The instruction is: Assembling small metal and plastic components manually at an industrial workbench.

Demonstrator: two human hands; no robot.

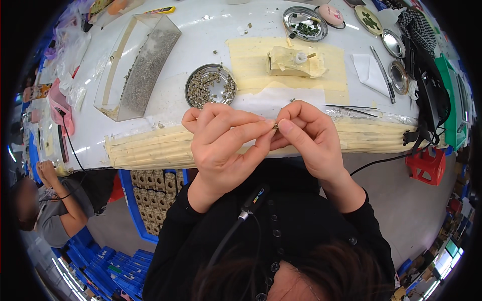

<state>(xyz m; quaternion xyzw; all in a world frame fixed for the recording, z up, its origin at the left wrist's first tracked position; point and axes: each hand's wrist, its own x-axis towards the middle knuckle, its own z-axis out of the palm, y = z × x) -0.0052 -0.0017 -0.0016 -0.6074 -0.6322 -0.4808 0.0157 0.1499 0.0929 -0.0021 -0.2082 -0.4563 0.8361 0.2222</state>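
Note:
My left hand and my right hand meet over the table's front edge. Their fingertips pinch a tiny brassy metal piece from both sides; its exact kind is too small to make out. Just beyond the left hand sits a round metal dish with many small metal parts in it. Ahead of the right hand, a block wrapped in cream tape carries a small white container with a stick in it. Thin tweezers lie right of the right hand.
A clear box of small grey parts stands left. Far right are a metal dish with dark green pieces, a pen-like rod and round lids. Cream tape covers the near edge. Another person sits at left.

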